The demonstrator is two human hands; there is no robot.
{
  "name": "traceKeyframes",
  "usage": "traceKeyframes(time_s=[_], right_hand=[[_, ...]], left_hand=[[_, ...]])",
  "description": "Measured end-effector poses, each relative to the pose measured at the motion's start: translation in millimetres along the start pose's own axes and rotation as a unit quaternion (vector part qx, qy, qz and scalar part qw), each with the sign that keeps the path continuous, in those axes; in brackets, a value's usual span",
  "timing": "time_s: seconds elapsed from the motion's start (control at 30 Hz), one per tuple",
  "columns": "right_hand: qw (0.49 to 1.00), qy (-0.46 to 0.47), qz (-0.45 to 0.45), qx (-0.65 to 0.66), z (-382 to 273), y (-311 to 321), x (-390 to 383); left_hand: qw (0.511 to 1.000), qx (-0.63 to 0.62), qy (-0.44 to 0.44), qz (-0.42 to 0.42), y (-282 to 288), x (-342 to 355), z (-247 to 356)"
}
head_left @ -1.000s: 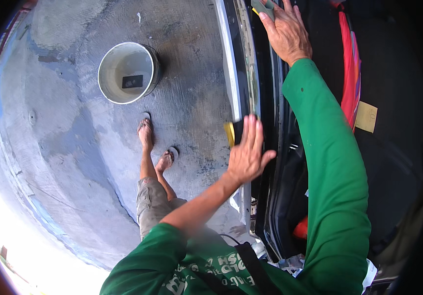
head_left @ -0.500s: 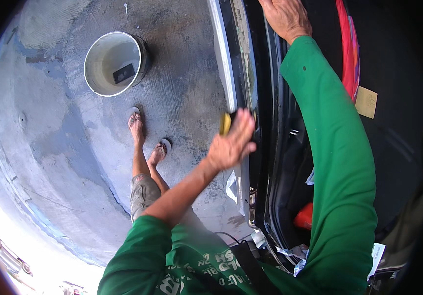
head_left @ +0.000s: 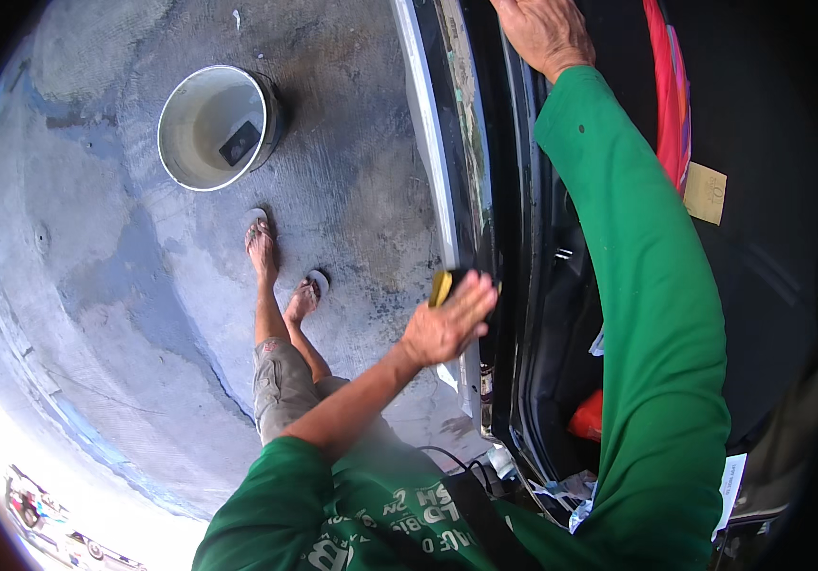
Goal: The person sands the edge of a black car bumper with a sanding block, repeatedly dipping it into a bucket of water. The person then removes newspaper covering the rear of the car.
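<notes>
My left hand (head_left: pixel 445 328) is pressed over a small yellow-and-dark pad (head_left: pixel 440 287), fingers stretched across it, on the outer edge of an open vehicle's dark body panel (head_left: pixel 464 238). Most of the pad is hidden under the fingers. Farther up, the panel has a patchy, scuffed strip (head_left: pixel 467 100) where pale and greenish layers show. My right hand (head_left: pixel 547 33) lies flat on the black inner rim (head_left: pixel 521 181) at the far end. Its fingertips are partly cut off by the picture's top edge, and nothing shows in it.
A pale bucket (head_left: pixel 169 143) of cloudy water with a dark rectangular piece (head_left: pixel 240 143) stands on the concrete floor (head_left: pixel 143 285). Inside the vehicle lie red fabric (head_left: pixel 658 86), a yellowish note (head_left: pixel 705 193) and a red object (head_left: pixel 586 416). Crumpled paper (head_left: pixel 575 487) and a dark cable (head_left: pixel 447 455) are near my waist.
My left hand has slid with the pad along the panel edge toward my body. My right hand stays on the rim; the whole view has shifted slightly.
</notes>
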State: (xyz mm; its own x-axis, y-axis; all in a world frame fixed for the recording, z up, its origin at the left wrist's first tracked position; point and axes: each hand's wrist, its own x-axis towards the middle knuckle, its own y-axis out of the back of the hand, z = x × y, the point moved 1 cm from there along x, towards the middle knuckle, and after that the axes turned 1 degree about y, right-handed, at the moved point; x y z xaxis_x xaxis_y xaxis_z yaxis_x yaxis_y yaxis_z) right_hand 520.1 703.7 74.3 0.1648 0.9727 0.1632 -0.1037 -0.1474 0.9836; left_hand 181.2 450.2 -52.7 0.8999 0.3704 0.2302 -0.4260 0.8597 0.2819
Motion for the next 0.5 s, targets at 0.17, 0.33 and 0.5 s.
traceKeyframes(time_s=[0.17,0.33,0.5], right_hand=[[0.999,0.029,0.028,-0.020,-5.1,-2.6,10.1],[1.000,-0.002,-0.010,0.018,-10.4,-6.1,0.3],[0.999,-0.020,-0.030,0.013,-5.2,9.4,-4.5]], left_hand=[[0.967,0.138,0.000,0.216,130.8,207.0,-76.3],[0.987,0.005,0.059,0.148,40.8,95.3,-11.5],[0.998,-0.029,0.042,-0.031,-10.6,-2.9,29.1]])
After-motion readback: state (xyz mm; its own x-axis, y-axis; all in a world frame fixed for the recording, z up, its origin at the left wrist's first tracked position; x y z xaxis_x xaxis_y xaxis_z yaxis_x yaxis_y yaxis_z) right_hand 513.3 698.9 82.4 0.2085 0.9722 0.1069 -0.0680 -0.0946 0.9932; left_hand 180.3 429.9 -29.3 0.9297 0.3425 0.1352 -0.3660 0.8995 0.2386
